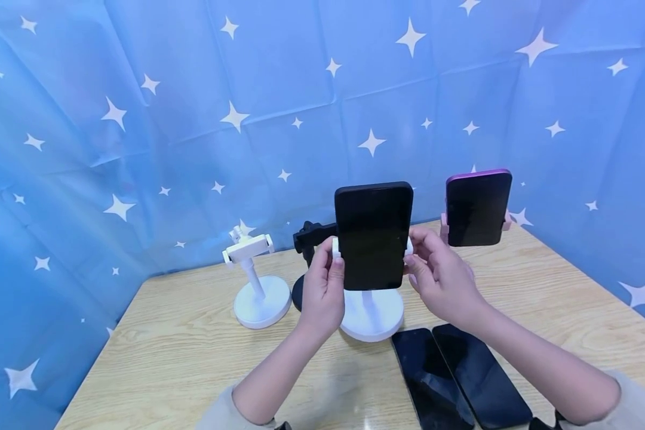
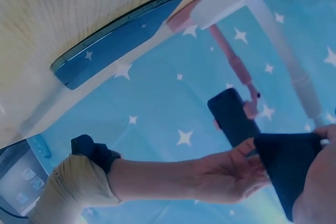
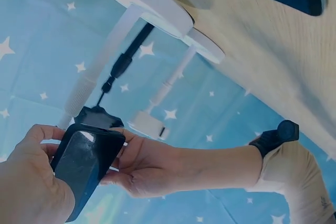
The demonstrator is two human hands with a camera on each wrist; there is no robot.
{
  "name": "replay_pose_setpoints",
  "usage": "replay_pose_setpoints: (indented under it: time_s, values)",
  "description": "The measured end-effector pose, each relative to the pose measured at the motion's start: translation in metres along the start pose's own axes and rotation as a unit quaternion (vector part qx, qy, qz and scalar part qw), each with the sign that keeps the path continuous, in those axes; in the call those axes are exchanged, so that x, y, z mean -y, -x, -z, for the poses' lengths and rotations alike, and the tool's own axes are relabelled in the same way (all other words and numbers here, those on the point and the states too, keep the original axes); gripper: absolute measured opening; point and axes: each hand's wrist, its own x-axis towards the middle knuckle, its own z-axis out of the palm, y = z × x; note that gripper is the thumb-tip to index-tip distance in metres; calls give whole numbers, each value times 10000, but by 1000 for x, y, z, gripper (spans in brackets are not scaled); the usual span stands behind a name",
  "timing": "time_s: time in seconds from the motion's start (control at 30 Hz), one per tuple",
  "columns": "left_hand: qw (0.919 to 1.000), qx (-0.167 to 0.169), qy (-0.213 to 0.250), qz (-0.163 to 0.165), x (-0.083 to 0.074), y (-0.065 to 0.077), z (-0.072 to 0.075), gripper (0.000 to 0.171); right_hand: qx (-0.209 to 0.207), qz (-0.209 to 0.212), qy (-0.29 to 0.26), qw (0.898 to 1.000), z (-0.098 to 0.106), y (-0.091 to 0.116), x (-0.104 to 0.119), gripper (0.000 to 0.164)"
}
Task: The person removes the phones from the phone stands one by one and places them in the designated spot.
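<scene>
A black smartphone (image 1: 373, 236) stands upright in the clamp of a white phone stand (image 1: 375, 319), its dark screen facing me. My left hand (image 1: 321, 294) pinches the clamp's left end at the phone's edge. On the opposite side, my right hand (image 1: 445, 279) pinches the clamp's right end between thumb and fingers. The phone hides most of the clamp and the upper pole. In the right wrist view, both hands flank the phone (image 3: 86, 166), and the stand's white pole (image 3: 97, 64) shows beside them.
Left of the hands is a white phone stand (image 1: 262, 301), with a black stand (image 1: 313, 232) partly hidden behind my left hand. At right, a pink stand (image 1: 444, 230) holds a pink-edged phone (image 1: 478, 209). Two dark phones (image 1: 430, 379) (image 1: 484, 379) lie on the wooden table (image 1: 183, 358).
</scene>
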Motion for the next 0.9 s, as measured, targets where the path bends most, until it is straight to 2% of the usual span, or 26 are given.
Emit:
replay_pose_setpoints:
  time_s: [0.17, 0.37, 0.57, 0.73, 0.9]
  values:
    - [9999, -106, 35, -2, -9, 11, 10, 27, 20, 355, -346, 9988, -5, 1, 9, 28]
    - [9993, -199, 283, -143, -17, 24, 18, 28, 219, 463, -720, 9961, -10, 5, 16, 26]
    - [9984, -230, 396, -324, -17, 38, 25, 27, 437, 590, -1065, 9916, -15, 11, 22, 28]
    - [9986, -234, 354, -314, -16, 48, 30, 26, 585, 450, -1082, 9914, -18, 16, 23, 31]
    - [9974, -289, 393, -528, -12, 55, 31, 26, 677, 434, -1081, 9909, -21, 22, 21, 32]
